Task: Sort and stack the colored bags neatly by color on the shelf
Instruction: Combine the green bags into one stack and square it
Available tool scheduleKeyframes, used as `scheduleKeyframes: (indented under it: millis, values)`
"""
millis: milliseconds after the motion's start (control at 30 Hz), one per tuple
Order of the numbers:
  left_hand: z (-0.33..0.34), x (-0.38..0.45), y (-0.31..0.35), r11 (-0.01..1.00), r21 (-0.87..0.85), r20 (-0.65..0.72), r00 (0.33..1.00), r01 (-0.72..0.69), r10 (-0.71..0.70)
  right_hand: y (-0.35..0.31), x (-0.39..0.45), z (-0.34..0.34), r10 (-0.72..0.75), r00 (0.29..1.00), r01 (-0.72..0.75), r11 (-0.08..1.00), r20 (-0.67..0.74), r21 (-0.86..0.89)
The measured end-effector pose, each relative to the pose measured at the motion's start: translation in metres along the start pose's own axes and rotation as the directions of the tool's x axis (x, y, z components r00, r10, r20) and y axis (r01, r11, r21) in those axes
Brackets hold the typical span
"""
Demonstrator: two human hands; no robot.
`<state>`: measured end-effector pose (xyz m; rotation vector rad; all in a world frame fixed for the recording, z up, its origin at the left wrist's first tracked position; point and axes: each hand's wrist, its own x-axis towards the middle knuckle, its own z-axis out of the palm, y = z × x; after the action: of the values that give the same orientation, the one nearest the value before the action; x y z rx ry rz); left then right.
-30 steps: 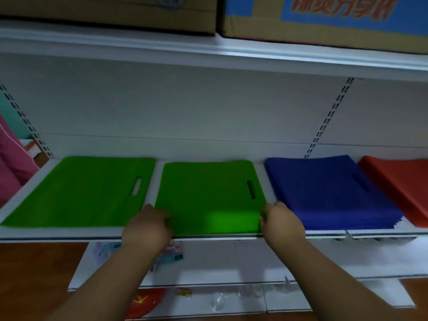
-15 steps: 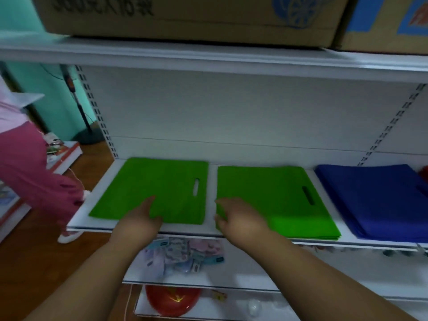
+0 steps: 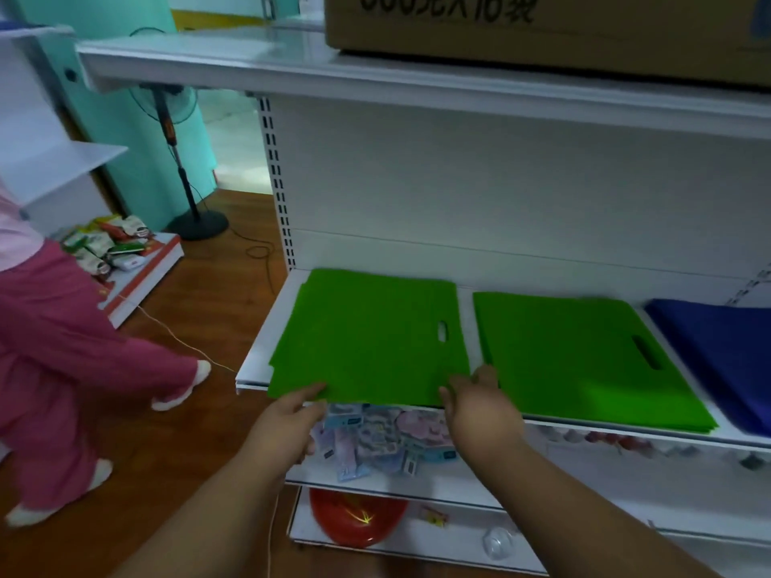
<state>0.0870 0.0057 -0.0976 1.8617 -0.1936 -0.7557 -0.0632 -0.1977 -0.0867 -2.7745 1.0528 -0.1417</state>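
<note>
Setting: white metal shelf [image 3: 258, 369] at centre frame against a white back panel, wooden floor at left, a cardboard box [image 3: 542, 31] on the board above at upper right.
Left green stack: green bags [image 3: 367, 340] lie flat at the shelf's left end, their near edge overhanging the shelf lip, cut-out handle toward the right.
Left hand: left hand [image 3: 288, 427] sits at lower centre, under and against the near left corner of that stack; thumb on the top face, fingers below the overhang, pinching the edge.
Right hand: right hand [image 3: 479, 406] is at the stack's near right corner, fingers curled up around the edge beside the narrow white gap; it grips the same stack.
Second green stack: another green pile [image 3: 584, 360] lies just right of the gap, square to the shelf, touched by neither hand as far as can be told.
Blue stack: blue bags [image 3: 726, 356] lie at the right edge of the frame, apart from the green.
Open room: a bare strip of shelf runs along the left side and behind the held stack; the gap between the green piles is narrow.
Arms: both forearms rise from the bottom edge, angled inward, wrists level with the shelf lip.
Below: small packets [image 3: 375, 435] on the lower shelf, a red bowl [image 3: 354, 519] beneath.
Left edge: a person in pink trousers [image 3: 62, 348] stands on the floor, near a standing fan [image 3: 175, 131].
</note>
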Motion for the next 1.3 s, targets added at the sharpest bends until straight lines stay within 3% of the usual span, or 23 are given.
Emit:
scheduleKeyframes:
  millis: [67, 100, 233, 333, 467, 700, 800, 933, 1133, 1300]
  values:
    - [-0.007, 0.002, 0.000, 0.990, -0.141, -0.091, 0.996, -0.003, -0.010, 0.006, -0.001, 0.007, -0.032, 0.999, 0.032, 0.999, 0.023, 0.021]
    - [-0.012, 0.005, -0.001, 0.991, -0.131, -0.145, 0.989, -0.024, 0.005, 0.009, -0.002, 0.006, -0.047, 0.998, 0.046, 0.999, 0.034, 0.012]
    - [-0.023, 0.012, 0.003, 0.981, 0.154, -0.242, 0.958, -0.121, 0.156, 0.021, -0.007, -0.011, -0.111, 0.994, 0.111, 0.994, 0.002, -0.011]
    - [-0.007, 0.010, 0.012, 0.906, 0.382, -0.193, 0.943, -0.181, 0.270, 0.046, -0.008, -0.027, -0.092, 0.990, 0.095, 0.995, -0.109, 0.019]
    - [0.036, 0.001, 0.024, 0.794, 0.538, -0.076, 0.922, -0.283, 0.381, 0.091, -0.013, -0.042, -0.045, 0.970, 0.059, 0.997, -0.240, 0.050]
    - [0.131, -0.016, 0.064, 0.601, 0.666, 0.078, 0.843, -0.442, 0.532, 0.190, -0.033, -0.059, 0.151, 0.931, -0.112, 0.985, -0.332, 0.132]
    - [0.179, -0.016, 0.076, 0.535, 0.705, 0.152, 0.835, -0.467, 0.529, 0.236, -0.031, -0.073, 0.208, 0.932, -0.178, 0.976, -0.297, 0.127]
    - [0.226, -0.010, 0.084, 0.411, 0.820, 0.205, 0.875, -0.398, 0.438, 0.282, -0.016, -0.080, 0.217, 0.966, -0.209, 0.975, -0.140, 0.072]
    - [0.268, -0.008, 0.088, 0.359, 0.884, 0.166, 0.919, -0.300, 0.358, 0.320, 0.005, -0.080, 0.237, 0.971, -0.238, 0.970, 0.025, 0.050]
    - [0.279, -0.009, 0.083, 0.308, 0.908, 0.155, 0.911, -0.284, 0.383, 0.334, 0.009, -0.073, 0.220, 0.974, -0.225, 0.968, 0.055, 0.108]
